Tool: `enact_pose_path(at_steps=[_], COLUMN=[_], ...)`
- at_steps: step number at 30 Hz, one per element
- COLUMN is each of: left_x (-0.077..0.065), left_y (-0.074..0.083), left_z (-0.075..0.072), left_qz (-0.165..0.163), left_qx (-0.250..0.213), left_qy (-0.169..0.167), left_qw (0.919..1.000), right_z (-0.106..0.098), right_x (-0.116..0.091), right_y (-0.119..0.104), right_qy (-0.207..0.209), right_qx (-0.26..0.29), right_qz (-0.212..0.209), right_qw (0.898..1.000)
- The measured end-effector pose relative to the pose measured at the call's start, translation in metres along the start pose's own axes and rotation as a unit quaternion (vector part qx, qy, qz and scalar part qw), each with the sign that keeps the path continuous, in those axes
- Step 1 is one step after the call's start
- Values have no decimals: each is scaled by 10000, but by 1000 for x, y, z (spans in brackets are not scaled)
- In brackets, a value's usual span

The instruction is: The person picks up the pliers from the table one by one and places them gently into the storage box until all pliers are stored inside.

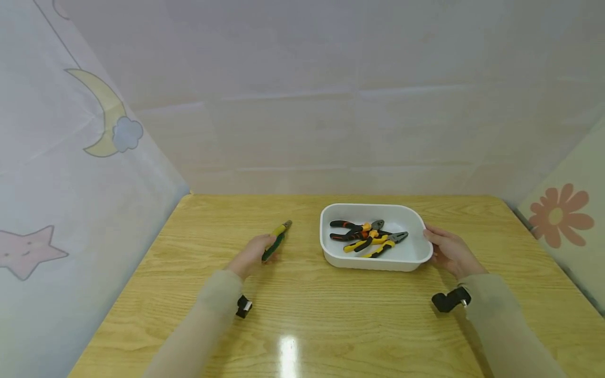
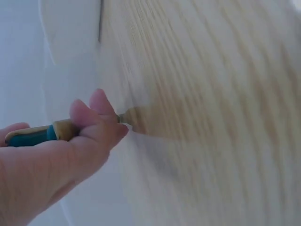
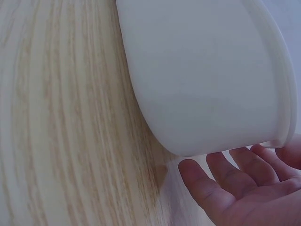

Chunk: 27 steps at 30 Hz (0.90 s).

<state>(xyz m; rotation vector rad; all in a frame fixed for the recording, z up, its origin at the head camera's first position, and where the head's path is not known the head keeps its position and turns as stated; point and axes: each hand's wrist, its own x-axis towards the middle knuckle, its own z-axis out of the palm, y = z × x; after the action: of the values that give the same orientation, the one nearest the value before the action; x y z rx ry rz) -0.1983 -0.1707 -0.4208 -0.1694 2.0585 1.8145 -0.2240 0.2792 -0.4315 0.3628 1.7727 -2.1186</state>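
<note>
My left hand [image 1: 257, 252] grips a pair of pliers [image 1: 282, 229] with yellow and green handles, held over the left half of the table. Its metal tip points away from me. In the left wrist view the fingers curl around the pliers [image 2: 32, 136] and hide part of them. My right hand [image 1: 451, 252] holds the right end of a white plastic basin [image 1: 368, 264], thumb at the rim and the other fingers along the outer wall, as the right wrist view of the basin [image 3: 202, 84] shows. Several pliers [image 1: 364, 236] with black-orange and black-yellow handles lie inside it.
The wooden table [image 1: 331, 325] reaches back to a pale cloth wall [image 1: 293, 131]. Printed cloth hangs at both sides, with a moon [image 1: 106, 105] on the left and a flower [image 1: 561, 215] on the right. A black strap mount [image 1: 446, 301] sits on the right wrist.
</note>
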Motion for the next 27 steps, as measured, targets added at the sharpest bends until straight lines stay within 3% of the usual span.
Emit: enact_pose_path(at_steps=[3, 8, 17, 27], left_x=[0, 0, -8, -12], left_y=[-3, -2, 9, 21], left_z=[-3, -5, -5, 1], left_qz=[48, 73, -16, -82], left_qx=[-911, -2131, -2969, -3434], left_qy=[-196, -319, -612, -968], left_qw=[9956, 9765, 9529, 9341], right_z=[1, 2, 1, 2], right_x=[0, -1, -1, -2], right_y=[0, 0, 0, -1], right_qy=[16, 34, 74, 151], right_qx=[-60, 67, 79, -141], right_qz=[-22, 9, 37, 112], right_qw=[10000, 10000, 9999, 9997])
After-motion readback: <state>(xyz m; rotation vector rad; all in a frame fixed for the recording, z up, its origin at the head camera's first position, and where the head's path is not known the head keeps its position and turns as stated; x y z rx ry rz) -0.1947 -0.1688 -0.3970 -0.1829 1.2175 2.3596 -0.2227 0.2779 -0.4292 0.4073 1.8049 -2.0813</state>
